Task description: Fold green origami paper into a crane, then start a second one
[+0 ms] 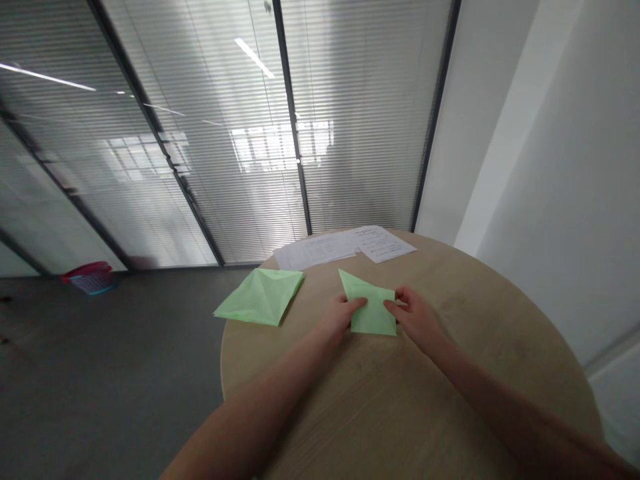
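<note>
A folded light green paper [367, 303] lies on the round wooden table [450, 387], its pointed end aimed away from me. My left hand [337, 320] rests on its left edge with fingertips pressed onto the paper. My right hand [415, 317] pinches its right edge between thumb and fingers. A second green sheet [260, 297], creased and unfolded, lies flat to the left and hangs slightly over the table's rim.
Several white printed sheets [345, 247] lie at the table's far edge. Glass walls with blinds stand behind. A red and blue basket [90, 277] sits on the grey floor at the left. A white wall runs along the right.
</note>
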`<state>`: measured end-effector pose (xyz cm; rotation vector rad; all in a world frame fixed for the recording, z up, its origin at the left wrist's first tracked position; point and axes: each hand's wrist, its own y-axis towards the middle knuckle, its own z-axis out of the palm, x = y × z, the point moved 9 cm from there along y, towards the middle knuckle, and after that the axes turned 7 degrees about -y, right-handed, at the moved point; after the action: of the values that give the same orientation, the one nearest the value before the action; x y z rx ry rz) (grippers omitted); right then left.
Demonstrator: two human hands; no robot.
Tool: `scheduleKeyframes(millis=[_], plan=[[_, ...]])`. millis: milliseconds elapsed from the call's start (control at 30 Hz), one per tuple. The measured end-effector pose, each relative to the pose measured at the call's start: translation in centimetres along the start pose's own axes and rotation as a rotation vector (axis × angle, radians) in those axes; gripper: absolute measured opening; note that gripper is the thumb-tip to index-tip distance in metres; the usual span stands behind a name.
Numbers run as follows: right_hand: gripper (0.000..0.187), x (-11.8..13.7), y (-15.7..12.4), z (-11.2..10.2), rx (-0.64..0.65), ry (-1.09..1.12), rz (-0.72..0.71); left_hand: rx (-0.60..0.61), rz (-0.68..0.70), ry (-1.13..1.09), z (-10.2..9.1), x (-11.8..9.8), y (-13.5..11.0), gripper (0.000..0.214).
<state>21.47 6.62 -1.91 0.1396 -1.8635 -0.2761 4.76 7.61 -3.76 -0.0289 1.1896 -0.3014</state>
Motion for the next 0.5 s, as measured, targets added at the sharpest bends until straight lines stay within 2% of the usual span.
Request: scheduleKeyframes(millis=[167,267,367,500], plan=[[0.011,2.5,-0.6,-0.8,-0.134,-0.144,-0.223,-0.014,-0.007,0.03,0.1,-0.3,-0.3,0.02],[0.008,4.3,-1.4,-1.1,-0.167,-0.222,-0.319,-0.002,0.021,0.051,0.4,-0.6,-0.4,0.024],[0.012,4.8,-1.6,-1.4,-0.198,-0.247,-0.287,0.008,0.069,0.049,0.8,-1.0,-0.6,0.024],[0.019,3.4,-0.9,-1.7,-0.215,-0.203,-0.166,-0.002,0.105,0.087,1.1,-1.3,-1.0,0.02]])
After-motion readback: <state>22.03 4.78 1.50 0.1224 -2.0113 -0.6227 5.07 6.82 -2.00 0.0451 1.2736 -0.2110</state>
